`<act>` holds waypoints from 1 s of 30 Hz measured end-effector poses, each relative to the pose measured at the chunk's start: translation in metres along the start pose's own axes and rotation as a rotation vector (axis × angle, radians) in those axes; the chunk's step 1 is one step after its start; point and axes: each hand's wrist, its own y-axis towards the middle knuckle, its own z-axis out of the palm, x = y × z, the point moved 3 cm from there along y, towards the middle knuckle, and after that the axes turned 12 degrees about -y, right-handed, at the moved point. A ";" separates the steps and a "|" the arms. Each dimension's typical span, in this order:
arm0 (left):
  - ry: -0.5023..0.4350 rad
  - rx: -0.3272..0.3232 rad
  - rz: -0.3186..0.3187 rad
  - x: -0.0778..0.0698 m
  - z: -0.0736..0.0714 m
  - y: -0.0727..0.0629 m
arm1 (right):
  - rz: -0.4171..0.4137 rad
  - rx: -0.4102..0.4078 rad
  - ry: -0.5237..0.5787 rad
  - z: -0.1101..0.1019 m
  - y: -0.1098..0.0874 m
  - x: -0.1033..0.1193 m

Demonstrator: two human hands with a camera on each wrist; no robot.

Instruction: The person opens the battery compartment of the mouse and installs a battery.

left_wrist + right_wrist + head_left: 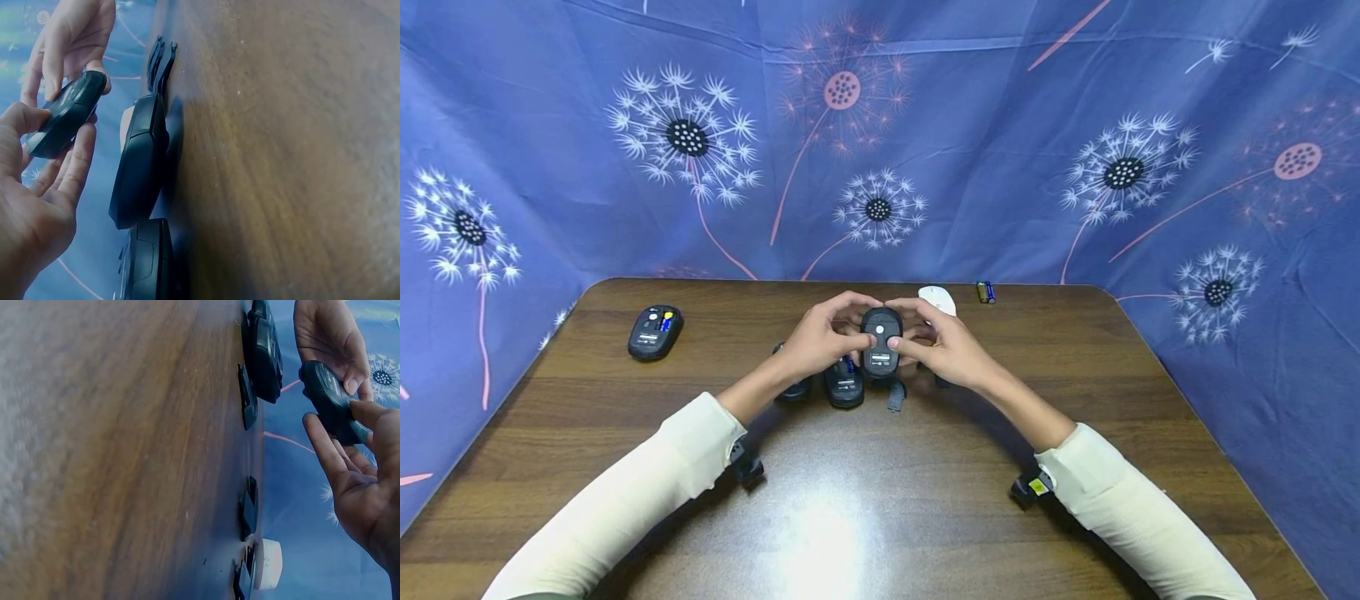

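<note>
Both hands hold a black computer mouse [881, 354] above the table, its label side turned up toward the head view. My left hand [822, 335] grips its left side, with the thumb on the underside and the fingers beneath. From the other side my right hand [953, 352] pinches it the same way, thumb on the label side. In both wrist views the held mouse [69, 115] is tilted and off the table. Two more black mice, one [844, 388] with a blue battery showing and another [793, 389] partly hidden by the left forearm, lie below the hands.
A dark battery cover [896, 396] lies near the mice; other dark covers [249, 509] lie to the right. A white mouse [937, 302] sits behind the right hand, with batteries [986, 292] at the back edge. Another black mouse [655, 332] with an exposed battery lies far left.
</note>
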 end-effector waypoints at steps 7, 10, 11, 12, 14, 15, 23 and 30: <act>-0.063 -0.010 -0.031 0.002 0.002 0.001 | -0.052 -0.031 -0.071 0.000 0.002 0.003; -0.064 -0.013 -0.027 0.002 0.003 0.002 | -0.055 -0.044 -0.080 0.001 0.002 0.003; -0.064 -0.011 -0.028 0.002 0.003 0.002 | -0.053 -0.045 -0.083 0.002 0.002 0.003; -0.063 -0.010 -0.029 0.002 0.003 0.002 | -0.051 -0.046 -0.085 0.002 0.002 0.002; -0.066 -0.007 -0.037 0.003 0.004 0.002 | -0.047 -0.047 -0.091 0.003 0.002 0.002; -0.067 -0.005 -0.041 0.003 0.004 0.002 | -0.046 -0.047 -0.092 0.003 0.002 0.002; -0.088 0.001 -0.078 0.002 0.003 0.001 | -0.057 -0.079 -0.153 0.002 0.003 0.004; -0.125 -0.003 -0.112 0.001 0.001 0.001 | -0.075 -0.133 -0.205 -0.002 0.006 0.009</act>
